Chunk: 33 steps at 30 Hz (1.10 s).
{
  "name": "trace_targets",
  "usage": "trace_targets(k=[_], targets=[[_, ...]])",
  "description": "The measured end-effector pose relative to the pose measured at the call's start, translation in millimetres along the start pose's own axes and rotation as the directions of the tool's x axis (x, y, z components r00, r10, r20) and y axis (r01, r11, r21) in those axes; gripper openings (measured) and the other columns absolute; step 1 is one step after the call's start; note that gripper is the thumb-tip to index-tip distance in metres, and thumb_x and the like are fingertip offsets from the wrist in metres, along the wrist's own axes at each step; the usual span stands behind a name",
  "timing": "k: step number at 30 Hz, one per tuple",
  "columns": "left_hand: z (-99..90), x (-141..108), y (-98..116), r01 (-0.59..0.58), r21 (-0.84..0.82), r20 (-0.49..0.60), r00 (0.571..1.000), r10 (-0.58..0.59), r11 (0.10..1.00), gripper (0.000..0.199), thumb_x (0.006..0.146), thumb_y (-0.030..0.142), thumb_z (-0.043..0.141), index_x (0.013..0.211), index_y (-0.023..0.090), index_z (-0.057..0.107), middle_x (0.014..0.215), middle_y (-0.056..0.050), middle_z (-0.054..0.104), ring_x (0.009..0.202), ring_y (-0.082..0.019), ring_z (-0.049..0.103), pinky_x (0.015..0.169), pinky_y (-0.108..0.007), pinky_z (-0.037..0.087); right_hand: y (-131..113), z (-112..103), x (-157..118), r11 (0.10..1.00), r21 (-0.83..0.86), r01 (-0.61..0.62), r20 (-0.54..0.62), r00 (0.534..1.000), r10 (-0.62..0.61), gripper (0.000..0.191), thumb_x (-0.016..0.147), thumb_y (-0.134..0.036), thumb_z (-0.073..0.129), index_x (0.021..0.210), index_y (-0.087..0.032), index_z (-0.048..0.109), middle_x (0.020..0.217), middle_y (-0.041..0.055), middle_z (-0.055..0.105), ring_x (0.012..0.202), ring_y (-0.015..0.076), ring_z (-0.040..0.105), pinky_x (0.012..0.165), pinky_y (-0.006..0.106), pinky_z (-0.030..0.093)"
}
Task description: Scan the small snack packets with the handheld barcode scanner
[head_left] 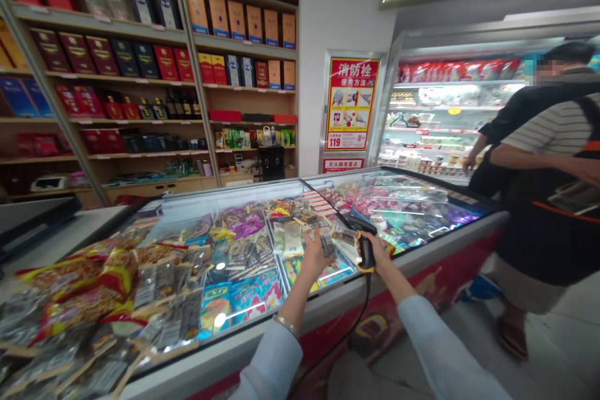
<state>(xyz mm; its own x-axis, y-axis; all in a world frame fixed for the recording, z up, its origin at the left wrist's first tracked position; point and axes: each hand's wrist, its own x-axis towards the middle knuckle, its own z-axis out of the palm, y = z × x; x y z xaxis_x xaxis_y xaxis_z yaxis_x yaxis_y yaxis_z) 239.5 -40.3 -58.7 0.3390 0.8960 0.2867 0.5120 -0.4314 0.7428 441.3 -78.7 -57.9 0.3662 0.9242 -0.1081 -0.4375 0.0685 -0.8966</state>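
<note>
My right hand is wrapped around the grip of a black and yellow barcode scanner, its head pointing left. A cable runs down from the scanner's base. To its left, my left hand has thumb and fingers closed on a small clear snack packet, partly hidden by the fingers. Both hands are above the glass top of a chest freezer. Around them are a pale packet and a red and yellow snack bag.
Many snack packets are heaped on the freezer's left end. Two people stand at the right, one in a dark apron. Shelves of boxed bottles line the back left, and a lit open chiller stands behind. A fire-hydrant sign hangs between.
</note>
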Motion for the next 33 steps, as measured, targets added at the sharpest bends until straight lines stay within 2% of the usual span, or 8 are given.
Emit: trace_targets(k=[5, 9, 12, 15, 20, 24, 29, 33], targets=[[-83.7, 2, -34, 0.034, 0.033, -0.296, 0.955, -0.023, 0.999, 0.102, 0.056, 0.015, 0.078, 0.144, 0.018, 0.027, 0.136, -0.019, 0.037, 0.118, -0.03, 0.054, 0.099, -0.041, 0.043, -1, 26, -5, 0.997, -0.001, -0.072, 0.051, 0.996, 0.071, 0.02, 0.072, -0.036, 0.065, 0.07, -0.018, 0.055, 0.046, 0.0007, 0.056, 0.035, 0.0125, 0.05, 0.03, 0.021, 0.037], [-153.7, -4, -65, 0.054, 0.088, -0.411, 0.912, -0.014, 0.995, 0.099, 0.059, 0.018, 0.077, 0.145, 0.018, 0.028, 0.127, -0.016, 0.05, 0.119, -0.03, 0.053, 0.099, -0.041, 0.041, -1, 65, -8, 0.996, 0.004, -0.087, 0.144, 0.986, 0.085, 0.019, 0.074, -0.033, 0.063, 0.069, -0.017, 0.055, 0.046, -0.0002, 0.055, 0.034, 0.0103, 0.049, 0.032, 0.019, 0.039], [-192.3, -8, -82, 0.05, 0.132, -0.464, 0.885, 0.018, 0.99, 0.103, 0.06, 0.019, 0.077, 0.147, 0.019, 0.023, 0.13, -0.016, 0.053, 0.124, -0.031, 0.049, 0.1, -0.041, 0.04, 3, 100, -12, 0.996, 0.018, -0.087, 0.242, 0.967, 0.08, 0.017, 0.075, -0.032, 0.061, 0.069, -0.016, 0.057, 0.047, -0.0006, 0.056, 0.036, 0.0096, 0.05, 0.034, 0.018, 0.041], [-217.6, -15, -92, 0.087, 0.164, -0.504, 0.863, 0.008, 0.983, 0.106, 0.061, 0.018, 0.076, 0.149, 0.018, 0.018, 0.129, -0.016, 0.056, 0.123, -0.031, 0.05, 0.099, -0.042, 0.041, 9, 138, -19, 0.994, 0.021, -0.103, 0.328, 0.94, 0.091, 0.017, 0.077, -0.033, 0.06, 0.071, -0.017, 0.058, 0.047, -0.0009, 0.055, 0.035, 0.0097, 0.049, 0.033, 0.019, 0.04], [-236.3, -30, -102, 0.151, 0.203, -0.546, 0.837, -0.016, 0.967, 0.103, 0.064, 0.015, 0.071, 0.15, 0.015, 0.014, 0.125, -0.016, 0.058, 0.119, -0.029, 0.053, 0.096, -0.038, 0.043, 29, 194, -33, 0.989, 0.008, -0.15, 0.433, 0.892, 0.132, 0.021, 0.076, -0.035, 0.059, 0.074, -0.015, 0.063, 0.047, -0.001, 0.056, 0.035, 0.0091, 0.048, 0.033, 0.019, 0.04], [-233.1, -36, -109, 0.158, 0.243, -0.546, 0.838, 0.001, 0.957, 0.096, 0.069, 0.011, 0.063, 0.151, 0.019, 0.013, 0.116, -0.014, 0.061, 0.111, -0.028, 0.057, 0.091, -0.037, 0.045, 51, 222, -42, 0.997, -0.05, -0.066, 0.488, 0.869, 0.083, 0.025, 0.071, -0.039, 0.065, 0.074, -0.015, 0.063, 0.047, -0.001, 0.057, 0.034, 0.0096, 0.049, 0.033, 0.02, 0.04], [-216.2, -34, -124, 0.104, 0.198, -0.541, 0.841, 0.02, 0.975, 0.09, 0.07, 0.006, 0.056, 0.15, 0.023, 0.019, 0.125, -0.014, 0.057, 0.12, -0.029, 0.052, 0.095, -0.04, 0.044, 67, 233, -48, 0.981, -0.165, 0.1, 0.538, 0.843, 0.004, 0.032, 0.066, -0.045, 0.07, 0.071, -0.015, 0.06, 0.045, -0.0011, 0.057, 0.032, 0.0117, 0.05, 0.033, 0.022, 0.04], [-207.5, -30, -136, -0.01, 0.074, -0.589, 0.806, 0.051, 0.997, 0.093, 0.07, 0.009, 0.058, 0.151, 0.025, 0.014, 0.139, -0.015, 0.047, 0.13, -0.029, 0.043, 0.102, -0.042, 0.04, 59, 228, -52, 0.93, -0.298, 0.214, 0.585, 0.811, 0.0, 0.031, 0.068, -0.046, 0.069, 0.068, -0.016, 0.058, 0.045, -0.001, 0.057, 0.033, 0.0124, 0.052, 0.034, 0.023, 0.041]])
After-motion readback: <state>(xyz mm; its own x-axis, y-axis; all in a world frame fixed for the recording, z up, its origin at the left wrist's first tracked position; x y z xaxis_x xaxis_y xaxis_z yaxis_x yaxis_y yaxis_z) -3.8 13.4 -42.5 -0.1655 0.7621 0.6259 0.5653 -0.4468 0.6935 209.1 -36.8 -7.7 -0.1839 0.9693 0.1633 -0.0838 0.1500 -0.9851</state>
